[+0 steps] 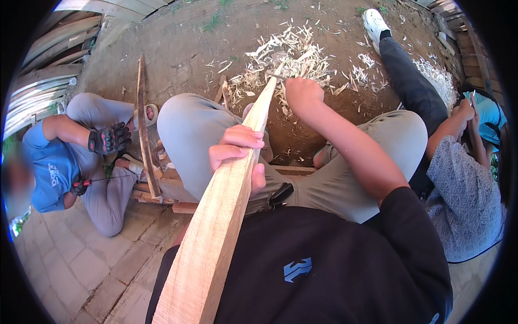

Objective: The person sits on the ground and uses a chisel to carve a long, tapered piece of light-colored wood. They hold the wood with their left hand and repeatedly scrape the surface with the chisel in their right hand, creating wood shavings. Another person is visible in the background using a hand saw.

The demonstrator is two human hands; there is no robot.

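Observation:
A long pale piece of wood (208, 237) slants from my lap up and away from me, tapering to a narrow point at its far end. My left hand (234, 151) is closed around its middle, fingers over the top and thumb on the right side. Beyond it, my right hand (303, 94) is a fist beside the tapered tip. From that fist a thin dark knife blade (277, 76) reaches left across the wood near the tip. The knife's handle is hidden inside the fist.
Wood shavings (294, 51) lie heaped on the dirt ground past the tip. On the left sits a person in gloves (108, 139), beside a long curved wood strip (143, 124). Another person (464, 178) sits close on my right, one leg stretched forward. Planks (172, 189) lie near my left knee.

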